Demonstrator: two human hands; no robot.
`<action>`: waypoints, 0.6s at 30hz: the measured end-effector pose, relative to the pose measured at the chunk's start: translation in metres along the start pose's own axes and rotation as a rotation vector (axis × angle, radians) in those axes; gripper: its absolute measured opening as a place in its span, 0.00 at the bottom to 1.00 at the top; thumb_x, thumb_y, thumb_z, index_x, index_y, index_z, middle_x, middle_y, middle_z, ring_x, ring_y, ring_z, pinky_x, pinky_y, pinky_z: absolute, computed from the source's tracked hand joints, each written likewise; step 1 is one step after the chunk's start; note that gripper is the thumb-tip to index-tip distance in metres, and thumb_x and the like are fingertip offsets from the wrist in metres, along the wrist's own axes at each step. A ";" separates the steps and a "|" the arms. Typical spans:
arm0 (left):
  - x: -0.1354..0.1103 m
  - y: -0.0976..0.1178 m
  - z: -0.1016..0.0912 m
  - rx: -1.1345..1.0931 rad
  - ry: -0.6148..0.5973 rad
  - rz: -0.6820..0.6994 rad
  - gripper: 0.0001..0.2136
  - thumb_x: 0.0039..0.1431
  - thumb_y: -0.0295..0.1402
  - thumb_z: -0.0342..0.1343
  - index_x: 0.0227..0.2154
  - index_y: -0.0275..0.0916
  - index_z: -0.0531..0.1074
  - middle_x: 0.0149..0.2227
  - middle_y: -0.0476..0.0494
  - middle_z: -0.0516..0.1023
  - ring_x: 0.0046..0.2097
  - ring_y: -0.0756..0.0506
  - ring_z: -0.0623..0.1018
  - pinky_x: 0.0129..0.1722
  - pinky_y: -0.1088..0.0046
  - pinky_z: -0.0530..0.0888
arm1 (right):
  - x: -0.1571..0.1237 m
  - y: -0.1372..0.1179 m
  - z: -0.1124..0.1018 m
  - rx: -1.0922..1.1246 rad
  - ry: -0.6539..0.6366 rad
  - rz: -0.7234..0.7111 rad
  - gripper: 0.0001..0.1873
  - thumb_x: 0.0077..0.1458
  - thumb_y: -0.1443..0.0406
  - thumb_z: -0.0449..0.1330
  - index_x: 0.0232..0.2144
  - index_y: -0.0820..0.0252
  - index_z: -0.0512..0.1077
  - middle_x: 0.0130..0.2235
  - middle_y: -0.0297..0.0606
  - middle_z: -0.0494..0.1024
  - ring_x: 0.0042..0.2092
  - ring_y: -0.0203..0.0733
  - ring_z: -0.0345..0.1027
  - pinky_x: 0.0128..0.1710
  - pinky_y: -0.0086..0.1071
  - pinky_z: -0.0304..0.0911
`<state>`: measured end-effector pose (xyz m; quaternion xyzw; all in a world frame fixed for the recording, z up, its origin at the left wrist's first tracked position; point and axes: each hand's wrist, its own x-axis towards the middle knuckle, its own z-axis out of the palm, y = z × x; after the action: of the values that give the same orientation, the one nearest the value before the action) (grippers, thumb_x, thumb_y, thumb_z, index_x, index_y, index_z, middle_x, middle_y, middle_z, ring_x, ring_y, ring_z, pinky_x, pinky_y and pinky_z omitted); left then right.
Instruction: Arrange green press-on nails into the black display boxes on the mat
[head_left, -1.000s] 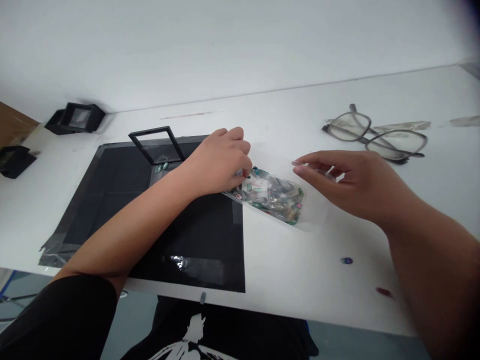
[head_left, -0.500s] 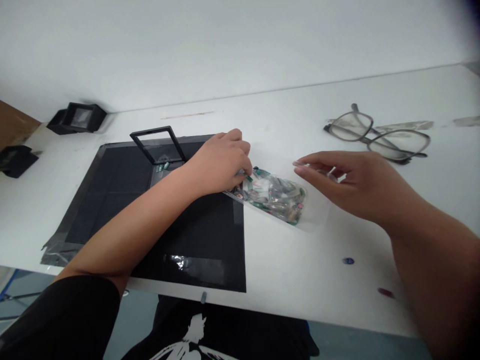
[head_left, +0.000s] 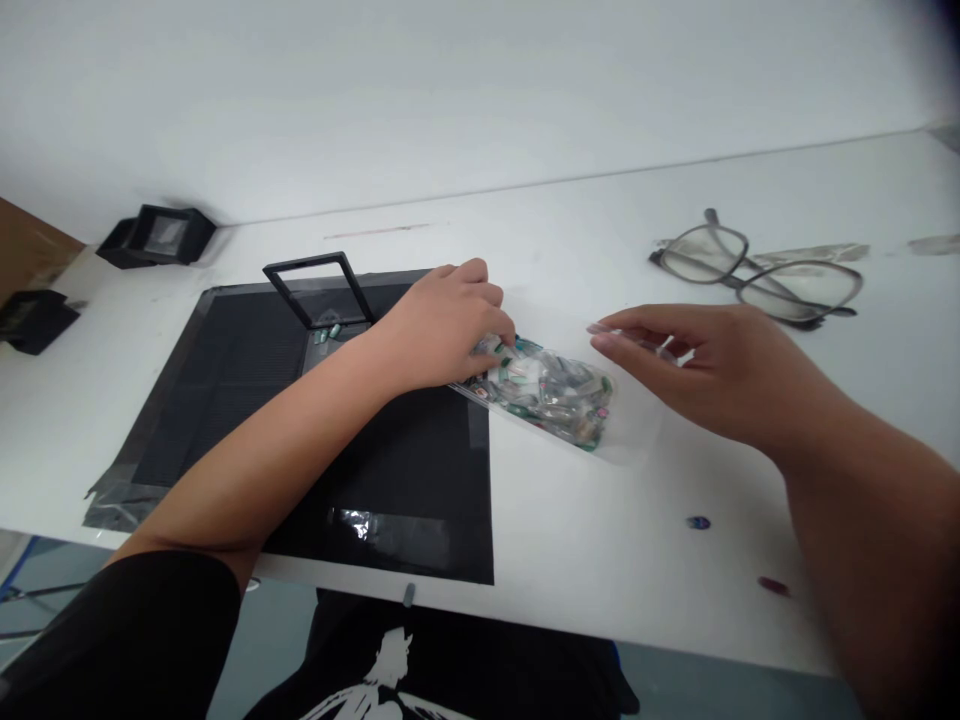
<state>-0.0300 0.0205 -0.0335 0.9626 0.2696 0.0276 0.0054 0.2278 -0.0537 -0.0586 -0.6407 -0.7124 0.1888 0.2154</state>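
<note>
A clear plastic bag [head_left: 551, 395] full of small green, white and grey parts lies on the white table [head_left: 600, 520], half off the right edge of a black mat [head_left: 247, 380]. My left hand [head_left: 442, 325] reaches into the bag's open left end, its fingers curled and pinched among the parts. My right hand [head_left: 697, 365] hovers at the bag's right end, fingers bent, thumb and forefinger pinching the far edge of the clear plastic.
A small black open frame [head_left: 319, 290] stands on the mat with a few green parts beside it. Eyeglasses [head_left: 754, 270] lie at the back right. Two black boxes [head_left: 161, 235] sit at the far left. A blue speck [head_left: 697, 522] and a red speck [head_left: 772, 586] lie near the table's front edge.
My left hand's fingers have pushed slightly further right into the bag. My right hand has hardly moved.
</note>
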 end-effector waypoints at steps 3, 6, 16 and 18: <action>-0.001 -0.002 0.000 -0.005 0.043 0.084 0.17 0.59 0.36 0.62 0.51 0.49 0.77 0.43 0.44 0.78 0.56 0.36 0.68 0.51 0.58 0.67 | 0.000 -0.001 0.000 -0.001 -0.015 -0.006 0.21 0.58 0.43 0.57 0.38 0.48 0.80 0.34 0.36 0.82 0.29 0.43 0.68 0.29 0.40 0.62; -0.001 -0.004 0.001 -0.021 0.053 0.172 0.11 0.59 0.33 0.62 0.44 0.51 0.81 0.45 0.47 0.78 0.64 0.34 0.64 0.58 0.54 0.64 | 0.000 -0.001 0.000 0.001 -0.024 -0.005 0.21 0.59 0.44 0.57 0.38 0.49 0.80 0.34 0.36 0.82 0.30 0.44 0.70 0.30 0.40 0.62; 0.003 -0.005 0.002 -0.100 -0.027 0.076 0.05 0.58 0.32 0.61 0.32 0.46 0.83 0.40 0.47 0.82 0.63 0.34 0.67 0.57 0.54 0.67 | -0.001 -0.001 0.000 0.003 -0.017 -0.009 0.21 0.58 0.42 0.57 0.37 0.45 0.80 0.34 0.34 0.82 0.29 0.44 0.69 0.29 0.41 0.63; 0.003 -0.006 0.001 -0.114 -0.022 0.080 0.04 0.57 0.33 0.63 0.31 0.46 0.82 0.40 0.47 0.81 0.63 0.34 0.67 0.57 0.54 0.66 | -0.001 -0.001 0.000 0.004 -0.017 -0.006 0.21 0.58 0.42 0.56 0.36 0.45 0.80 0.34 0.34 0.82 0.29 0.44 0.69 0.29 0.40 0.62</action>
<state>-0.0302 0.0268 -0.0347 0.9710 0.2287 0.0324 0.0620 0.2273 -0.0545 -0.0582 -0.6363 -0.7158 0.1951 0.2114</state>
